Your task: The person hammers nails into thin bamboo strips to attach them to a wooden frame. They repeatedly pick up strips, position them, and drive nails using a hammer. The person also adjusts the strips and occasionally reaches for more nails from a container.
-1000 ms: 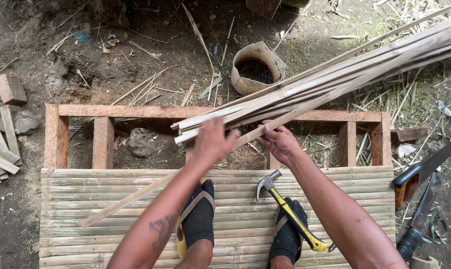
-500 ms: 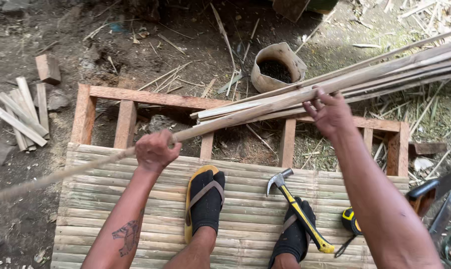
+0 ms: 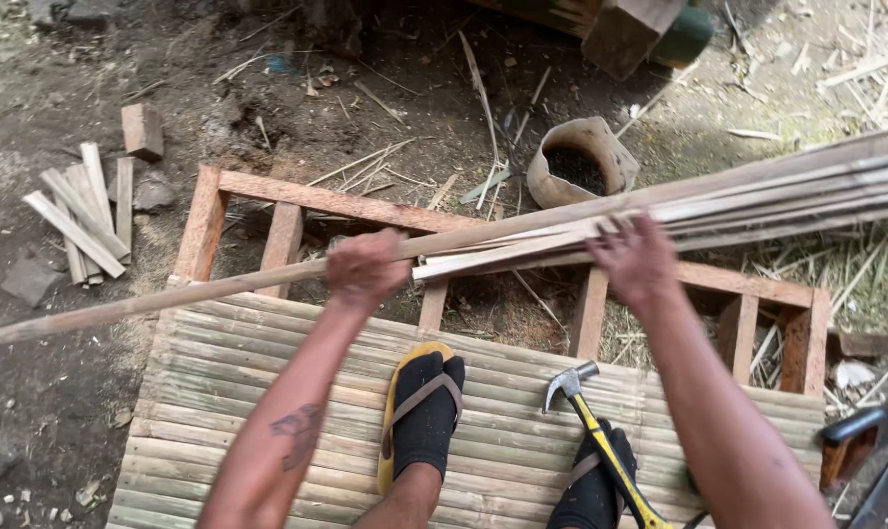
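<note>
A long slat (image 3: pixel 170 299) angles across the wooden frame (image 3: pixel 297 201), left hand (image 3: pixel 366 266) clenched around it, right hand (image 3: pixel 638 260) spread flat on the slat bundle (image 3: pixel 758 201), hammer (image 3: pixel 601 431) lying on the slatted deck (image 3: pixel 238 392) between the feet.

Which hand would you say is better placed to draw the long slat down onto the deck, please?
Probably the left hand: its grip is closed around the slat, which already juts far out to the left. The right hand only rests with spread fingers on the bundle of slats, steadying it.
</note>
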